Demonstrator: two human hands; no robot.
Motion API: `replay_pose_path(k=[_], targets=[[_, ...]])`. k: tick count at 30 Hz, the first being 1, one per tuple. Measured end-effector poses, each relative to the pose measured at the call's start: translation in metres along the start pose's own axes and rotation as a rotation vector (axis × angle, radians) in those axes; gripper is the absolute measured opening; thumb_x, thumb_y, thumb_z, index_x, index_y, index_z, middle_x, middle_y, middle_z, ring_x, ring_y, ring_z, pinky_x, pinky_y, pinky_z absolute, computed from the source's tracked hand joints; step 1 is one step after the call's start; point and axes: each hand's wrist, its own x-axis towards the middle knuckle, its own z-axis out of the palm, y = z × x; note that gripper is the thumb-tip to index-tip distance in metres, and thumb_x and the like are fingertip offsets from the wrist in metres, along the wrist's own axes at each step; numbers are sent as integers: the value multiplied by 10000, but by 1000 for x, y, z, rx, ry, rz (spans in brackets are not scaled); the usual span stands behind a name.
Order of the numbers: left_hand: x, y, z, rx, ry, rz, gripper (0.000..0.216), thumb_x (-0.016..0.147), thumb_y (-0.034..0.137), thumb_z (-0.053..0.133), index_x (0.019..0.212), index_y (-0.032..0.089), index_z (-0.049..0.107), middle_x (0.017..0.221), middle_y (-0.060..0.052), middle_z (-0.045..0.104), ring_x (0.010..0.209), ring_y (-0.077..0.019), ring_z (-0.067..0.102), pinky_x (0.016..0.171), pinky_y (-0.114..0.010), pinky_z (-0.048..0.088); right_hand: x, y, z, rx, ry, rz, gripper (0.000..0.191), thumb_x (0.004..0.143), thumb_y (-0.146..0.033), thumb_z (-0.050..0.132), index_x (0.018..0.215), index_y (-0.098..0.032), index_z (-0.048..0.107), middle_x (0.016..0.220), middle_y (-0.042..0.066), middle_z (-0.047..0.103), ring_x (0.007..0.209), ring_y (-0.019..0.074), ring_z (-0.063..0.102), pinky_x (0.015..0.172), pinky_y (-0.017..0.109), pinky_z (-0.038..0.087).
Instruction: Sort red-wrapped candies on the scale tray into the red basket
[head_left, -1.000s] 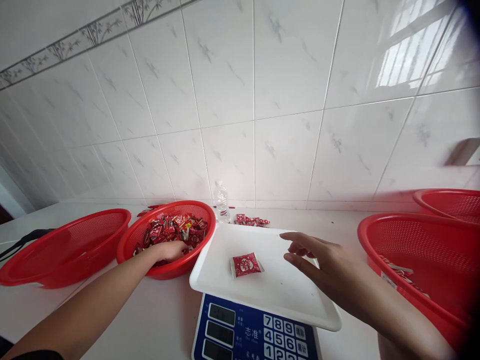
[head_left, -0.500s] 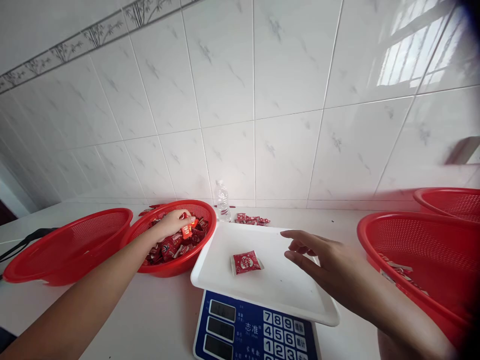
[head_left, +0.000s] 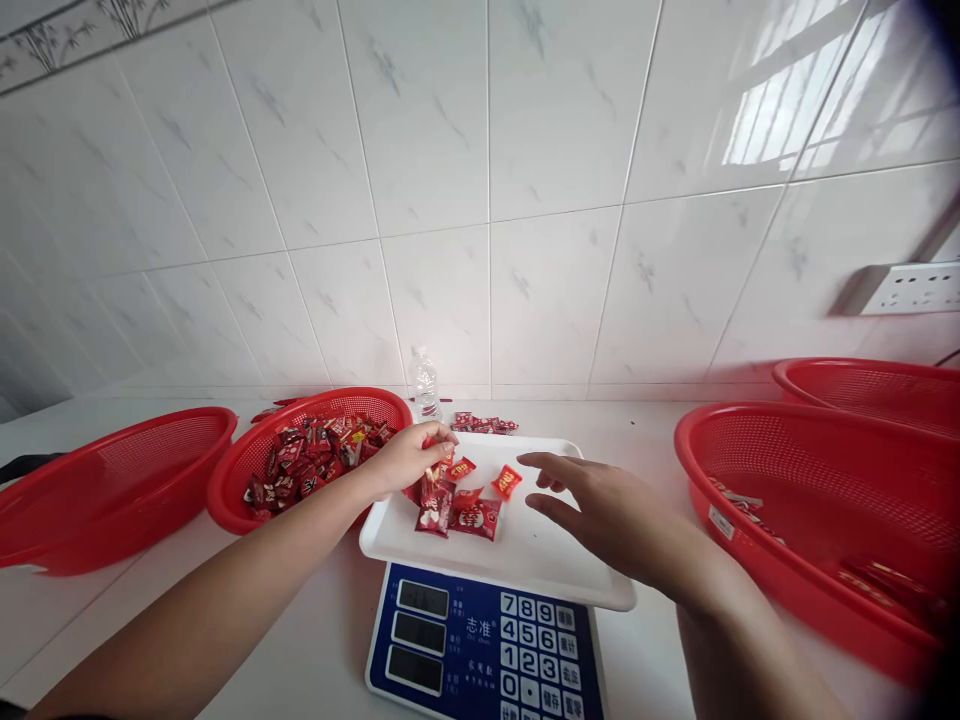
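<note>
My left hand (head_left: 415, 456) is over the left part of the white scale tray (head_left: 555, 545), its fingers curled over small red wrapped packets (head_left: 435, 508). Some of these packets touch or sit just under the fingers, and the fingertips partly hide them. Beside them on the tray lie a larger red packet (head_left: 478, 518) and a brighter orange-red packet (head_left: 507, 482). My right hand (head_left: 600, 505) hovers above the tray's right side, thumb and fingers apart, holding nothing. Below the tray is the blue scale panel (head_left: 480, 650) with number keys and dark displays.
A red basket (head_left: 225, 490) full of packets stands left of the scale, with another red basket (head_left: 112, 480) farther left. Red baskets (head_left: 720, 480) also stand at right, one holding some packets. Behind the tray are a clear bottle (head_left: 424, 385) and several packets (head_left: 484, 424).
My left hand has moved right, from the packet basket to the tray. Several red packets now lie around the single one there. My right hand stays over the tray; the view has shifted slightly.
</note>
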Motion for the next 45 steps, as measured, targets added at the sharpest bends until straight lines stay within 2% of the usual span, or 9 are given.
replay_pose_path(k=[10, 16, 19, 23, 26, 30, 36, 40, 45], targets=[[-2, 23, 11, -48, 207, 165, 82, 871, 230, 496, 900, 197, 565, 808, 20, 570, 595, -82, 540, 577, -222, 439, 4, -2, 7, 203, 55, -1, 406, 894, -375, 501, 1287, -275, 516, 1134, 89, 680, 967, 287, 654, 790, 474, 525], [-26, 62, 39, -196, 54, 500, 156, 920, 247, 466, 1046, 211, 551, 958, -36, 624, 795, -130, 615, 721, -273, 520, 13, -20, 24, 1233, 99, -37, 695, 879, -520, 504, 1458, -398, 139, 1394, 92, 447, 1143, 240, 550, 827, 437, 534], [-29, 72, 51, -17, 10, 684, 248, 950, 181, 374, 1153, 227, 507, 1082, -70, 628, 963, -168, 604, 848, -331, 509, 17, -32, 28, 1658, 107, 52, 563, 878, -557, 484, 1388, -382, 324, 1180, 61, 574, 976, 203, 615, 712, 354, 564], [-21, 69, 60, 422, 74, 871, 417, 909, 84, 350, 1300, 224, 390, 1181, -95, 594, 1195, -249, 478, 1021, -498, 384, 21, -41, 32, 1881, 213, 200, 326, 824, -496, 605, 1080, -294, 598, 987, 13, 615, 902, 172, 612, 686, 280, 549], [-19, 69, 59, 530, 65, 828, 552, 853, 65, 431, 1363, 235, 307, 1334, -105, 490, 1342, -281, 308, 1095, -553, 269, 24, -43, 35, 1928, 286, 291, 220, 777, -428, 676, 895, -246, 637, 881, 1, 621, 792, 146, 602, 605, 234, 526], [-32, 66, 38, 368, -100, 662, 708, 821, 235, 596, 1426, 253, 231, 1468, -118, 341, 1365, -273, 298, 1097, -468, 320, 27, -33, 28, 2053, 350, 382, 268, 724, -444, 727, 820, -215, 626, 742, -25, 576, 559, 74, 508, 415, 156, 421], [-57, 12, -12, 585, -394, 195, 890, 736, 533, 669, 1469, 345, 201, 1569, -62, 130, 1422, -357, 61, 1115, -562, 180, 20, 3, -5, 1946, 533, 245, 243, 782, -471, 648, 724, -245, 578, 715, -31, 556, 493, 68, 432, 357, 166, 318], [-51, -17, -22, 675, -386, 59, 921, 725, 591, 641, 1477, 302, 195, 1567, -95, 88, 1420, -359, 20, 1113, -570, 145, 14, 10, -12, 1768, 568, 169, 277, 843, -500, 545, 704, -262, 576, 742, -17, 564, 501, 91, 422, 380, 213, 307], [-25, -22, -3, 676, -313, 53, 723, 847, 510, 523, 1457, 228, 255, 1553, -131, 177, 1428, -307, 90, 1128, -498, 161, 10, 2, -14, 1813, 599, 236, 283, 854, -502, 526, 713, -263, 582, 737, -11, 560, 492, 90, 413, 382, 214, 307]])
